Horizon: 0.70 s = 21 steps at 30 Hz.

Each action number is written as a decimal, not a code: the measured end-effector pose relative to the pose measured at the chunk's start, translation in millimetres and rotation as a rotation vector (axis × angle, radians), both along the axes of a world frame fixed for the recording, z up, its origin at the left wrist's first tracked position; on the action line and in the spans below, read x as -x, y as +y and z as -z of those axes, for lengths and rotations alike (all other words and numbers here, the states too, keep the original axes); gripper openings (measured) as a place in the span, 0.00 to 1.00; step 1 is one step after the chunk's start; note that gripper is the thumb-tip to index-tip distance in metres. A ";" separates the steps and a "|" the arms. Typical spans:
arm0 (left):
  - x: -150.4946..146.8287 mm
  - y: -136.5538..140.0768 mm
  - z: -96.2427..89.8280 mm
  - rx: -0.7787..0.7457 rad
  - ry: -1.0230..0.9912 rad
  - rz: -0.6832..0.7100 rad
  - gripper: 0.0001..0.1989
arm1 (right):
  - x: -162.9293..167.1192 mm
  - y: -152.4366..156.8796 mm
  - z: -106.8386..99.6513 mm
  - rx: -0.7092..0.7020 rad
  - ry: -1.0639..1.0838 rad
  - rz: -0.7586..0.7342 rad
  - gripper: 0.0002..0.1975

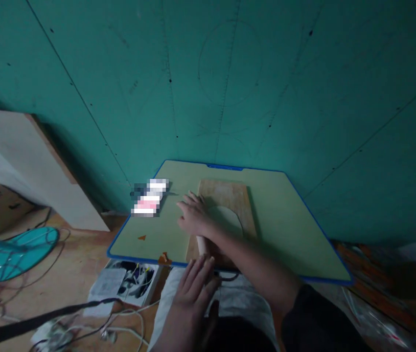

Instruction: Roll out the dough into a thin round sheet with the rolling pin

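A pale rolling pin [202, 246] lies on the wooden board [224, 191], beside the left edge of the round dough [230, 219]. The right hand [194, 215] covers its far end, the left hand [194, 292] its near end, both palm-down, fingers outstretched.

Looks like a bare, unfinished room, whether in a home or a workshop impossible to tell. Shows this in the plain green board wall [120, 73], dotted with dark screw-like spots, crossed by straight seams and marked with faint lines and a drawn circle [230, 63]. Includes, too, a large pale panel [46, 166] standing aslant at left, tangled cables [144, 318] across the brown floor [76, 252], and an open box [151, 288] of cords.
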State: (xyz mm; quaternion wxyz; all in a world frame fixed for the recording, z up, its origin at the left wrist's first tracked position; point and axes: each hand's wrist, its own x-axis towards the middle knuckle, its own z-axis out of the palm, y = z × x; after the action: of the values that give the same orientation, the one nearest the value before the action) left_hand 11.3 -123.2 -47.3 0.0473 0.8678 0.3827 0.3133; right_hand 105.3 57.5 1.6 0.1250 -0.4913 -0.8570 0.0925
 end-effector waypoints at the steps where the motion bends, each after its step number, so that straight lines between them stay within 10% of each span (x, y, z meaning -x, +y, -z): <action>1: -6.3 2.2 -3.6 0.007 0.035 0.020 0.26 | -10.9 -0.8 -1.0 0.029 -0.003 0.026 0.25; 10: -55.8 45.7 -58.0 0.141 -0.054 0.457 0.17 | -112.8 -15.0 -7.0 0.033 -0.016 0.386 0.34; 15: -45.1 132.2 -85.6 0.025 -0.224 0.068 0.12 | -126.1 -63.6 -0.8 -0.026 0.178 0.302 0.21; 21: -71.9 206.1 -67.9 0.036 0.147 0.041 0.12 | -116.5 -92.6 -5.7 -0.070 0.112 0.221 0.16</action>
State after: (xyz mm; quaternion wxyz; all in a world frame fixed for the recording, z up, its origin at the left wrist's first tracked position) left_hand 83.3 82.9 20.6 0.0413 0.8952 0.3727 0.2407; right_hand 221.7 -35.1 7.3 0.1993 -0.5720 -0.7921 0.0755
